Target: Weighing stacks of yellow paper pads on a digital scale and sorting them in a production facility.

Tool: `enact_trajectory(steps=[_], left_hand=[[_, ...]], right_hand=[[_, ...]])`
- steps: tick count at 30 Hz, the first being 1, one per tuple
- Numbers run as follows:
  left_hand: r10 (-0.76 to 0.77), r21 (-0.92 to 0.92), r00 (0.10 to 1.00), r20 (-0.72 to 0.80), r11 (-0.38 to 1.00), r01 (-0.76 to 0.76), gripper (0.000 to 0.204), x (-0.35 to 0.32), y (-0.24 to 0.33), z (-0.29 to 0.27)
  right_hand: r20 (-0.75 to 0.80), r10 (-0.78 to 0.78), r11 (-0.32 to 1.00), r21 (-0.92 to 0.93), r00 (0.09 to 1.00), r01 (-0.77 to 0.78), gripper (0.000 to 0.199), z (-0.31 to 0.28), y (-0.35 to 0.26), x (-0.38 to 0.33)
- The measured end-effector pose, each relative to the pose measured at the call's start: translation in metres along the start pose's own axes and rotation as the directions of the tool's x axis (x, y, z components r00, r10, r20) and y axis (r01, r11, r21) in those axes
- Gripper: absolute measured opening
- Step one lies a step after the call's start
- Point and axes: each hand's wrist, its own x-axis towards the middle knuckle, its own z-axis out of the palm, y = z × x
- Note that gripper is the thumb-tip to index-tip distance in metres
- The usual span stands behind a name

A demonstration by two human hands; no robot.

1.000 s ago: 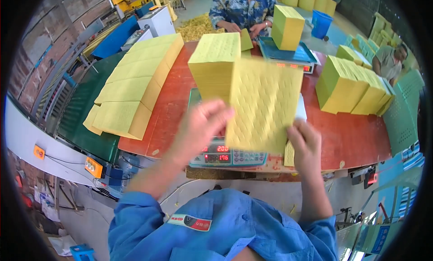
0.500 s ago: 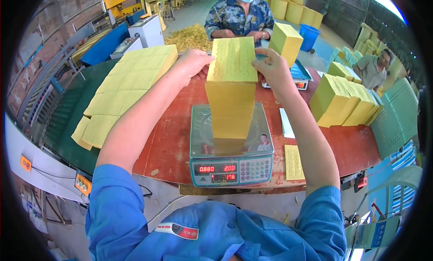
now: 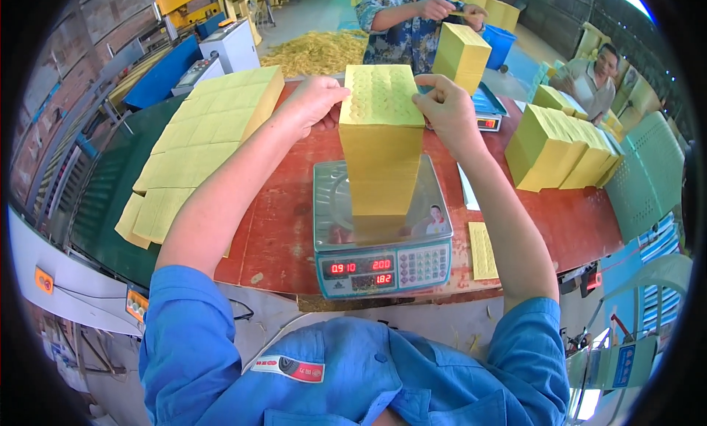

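A tall stack of yellow paper sheets [image 3: 381,157] stands upright on a digital weighing scale [image 3: 436,227]. Rows of curved punched marks cover its top sheet. At the upper left edge of the stack, my left hand [image 3: 315,103] is closed, thumb and fingertips against the paper. My right hand [image 3: 448,109] pinches at the opposite upper edge, its fingers bent. Some fingertips are hidden behind the stack. Red figures glow on the scale's front panel, beside its keypad.
Yellow paper stacks [image 3: 210,124] lie in rows on the left; more stacks [image 3: 552,150] stand right. A small yellow sheet [image 3: 483,251] lies beside the scale. Across the red table [image 3: 272,234], a person [image 3: 401,21] holds a thin yellow piece near another stack [image 3: 462,58] on a second scale [image 3: 487,109].
The scale's red figures have changed. My hands stay at the stack's top edges. The person across has raised both hands, now with a thin yellow piece. My view has shifted slightly.
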Motion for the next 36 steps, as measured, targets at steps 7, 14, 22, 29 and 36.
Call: enact_trajectory(steps=[7, 14, 22, 29, 36], left_hand=[[0.164, 0.029, 0.984, -0.073, 0.986, -0.162, 0.033, -0.006, -0.015, 0.012], [0.235, -0.106, 0.876, -0.420, 0.946, -0.305, 0.038, -0.104, -0.053, 0.030], [-0.240, -0.354, 0.737, -0.632, 0.935, 0.001, 0.038, -0.264, -0.148, 0.052], [-0.287, -0.404, 0.610, -0.739, 0.913, -0.059, 0.038, -0.307, -0.157, 0.080], [-0.280, -0.394, 0.618, -0.735, 0.918, -0.053, 0.037, -0.312, -0.144, 0.113]], right_hand=[[-0.097, -0.091, 0.975, -0.210, 0.991, 0.068, 0.029, 0.002, -0.004, -0.016], [-0.198, -0.039, 0.968, 0.236, 0.979, 0.087, 0.022, -0.014, -0.014, -0.084], [-0.084, 0.180, 0.915, 0.380, 0.980, -0.135, 0.020, -0.046, 0.024, -0.206], [0.042, 0.316, 0.830, 0.472, 0.948, -0.298, 0.019, -0.058, 0.053, -0.249], [0.124, 0.356, 0.790, 0.489, 0.926, -0.370, 0.018, -0.074, 0.047, -0.265]])
